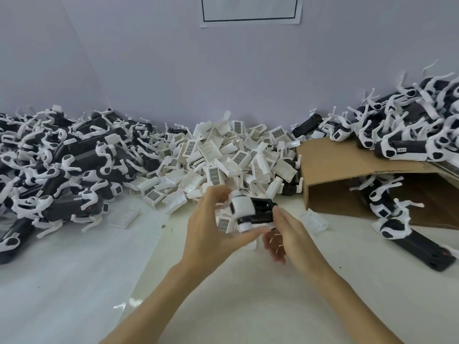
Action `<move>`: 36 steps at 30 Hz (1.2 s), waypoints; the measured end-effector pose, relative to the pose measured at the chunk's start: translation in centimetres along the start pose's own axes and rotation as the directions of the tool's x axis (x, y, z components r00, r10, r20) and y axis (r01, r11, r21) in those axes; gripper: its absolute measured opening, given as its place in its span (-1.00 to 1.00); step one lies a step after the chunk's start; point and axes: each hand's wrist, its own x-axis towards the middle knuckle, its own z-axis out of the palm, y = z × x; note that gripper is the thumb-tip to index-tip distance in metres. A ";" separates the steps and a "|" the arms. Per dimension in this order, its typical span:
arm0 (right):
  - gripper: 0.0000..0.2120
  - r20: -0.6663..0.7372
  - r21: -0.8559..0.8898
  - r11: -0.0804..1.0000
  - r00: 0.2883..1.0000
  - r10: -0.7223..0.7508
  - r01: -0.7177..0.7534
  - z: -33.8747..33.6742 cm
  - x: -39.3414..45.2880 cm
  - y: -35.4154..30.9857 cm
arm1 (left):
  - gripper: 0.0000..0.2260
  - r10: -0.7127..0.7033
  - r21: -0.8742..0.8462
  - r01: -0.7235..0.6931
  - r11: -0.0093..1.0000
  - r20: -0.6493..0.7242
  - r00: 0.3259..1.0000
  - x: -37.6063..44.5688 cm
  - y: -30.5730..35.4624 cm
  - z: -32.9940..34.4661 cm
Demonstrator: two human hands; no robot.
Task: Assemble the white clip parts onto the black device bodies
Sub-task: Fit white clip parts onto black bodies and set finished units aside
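Black device body (260,211) gripped between left hand (211,234) and right hand (285,234).

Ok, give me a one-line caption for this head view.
Both hands hold a black device body before a pile of white clip parts.

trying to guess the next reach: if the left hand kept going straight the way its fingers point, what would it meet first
The left hand grips the black device and points up and away. Beyond the device, the first thing is probably the pile of white clips, though depth is hard to judge from one view.
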 end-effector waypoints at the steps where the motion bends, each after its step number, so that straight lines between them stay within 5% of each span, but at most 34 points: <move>1: -0.60 0.023 0.038 0.999 1.000 0.001 -0.002 0.1 0.0 -0.1 | -0.36 0.126 0.122 -0.117 0.986 -0.067 0.990 -0.3 0.4 0.5; 4: -0.61 0.149 0.091 0.995 0.989 0.023 -0.037 0.6 -0.2 -0.2 | -0.30 0.431 0.373 -0.371 0.850 -0.089 0.898 -0.5 0.9 1.4; 9: -0.53 0.163 0.123 0.988 0.984 0.074 -0.094 0.9 -0.2 -0.1 | -0.37 0.439 0.541 -0.395 0.742 0.053 0.897 0.1 0.0 0.6; 11: -0.59 0.134 0.110 0.991 0.989 0.060 -0.075 1.0 -0.4 0.0 | -0.40 0.344 0.502 -0.309 0.808 0.023 0.939 0.2 -0.6 0.5; 15: -0.74 0.064 0.001 1.000 0.998 -0.020 0.020 1.1 -0.3 0.2 | -0.33 -0.130 0.124 0.137 0.983 -0.062 0.990 0.3 -1.3 0.6; 18: -0.83 -0.123 -0.446 0.873 0.952 -0.279 0.199 -0.8 0.4 0.7 | -0.41 -0.354 -0.205 0.330 0.922 -0.098 0.930 1.0 -1.7 0.5; 21: -0.59 -0.280 -0.817 0.576 0.902 -0.330 -0.043 -3.3 1.0 1.3 | -0.71 -0.468 -0.358 0.407 0.841 -0.101 0.878 1.3 -2.3 0.5; 23: -0.51 -0.392 -0.865 0.415 0.895 -0.211 -0.282 -4.5 1.1 1.7 | -0.80 -0.531 -0.408 0.453 0.793 -0.097 0.842 1.3 -2.6 0.7; 25: -0.54 -0.413 -0.877 0.329 0.899 -0.145 -0.349 -5.1 1.1 2.0 | -0.76 -0.566 -0.425 0.485 0.764 -0.084 0.820 1.3 -2.5 0.7; 27: -0.55 -0.379 -0.832 0.487 0.913 -0.150 -0.265 -5.4 1.4 2.0 | -0.75 -0.575 -0.425 0.500 0.754 -0.059 0.816 1.2 -2.2 0.8; 30: -0.59 -0.353 -0.516 0.857 0.913 -0.204 -0.009 -4.9 1.7 1.5 | -0.81 -0.530 -0.435 0.469 0.769 -0.023 0.848 0.8 -1.7 0.9; 33: -0.67 -0.307 -0.164 0.978 0.935 -0.178 0.132 -3.7 1.6 0.7 | -0.80 -0.468 -0.438 0.432 0.788 0.030 0.883 0.5 -0.8 1.1; 36: -0.70 -0.284 0.101 0.969 0.940 -0.187 0.224 -2.7 1.2 -0.1 | -0.73 -0.408 -0.436 0.381 0.816 0.034 0.912 0.1 -0.1 1.5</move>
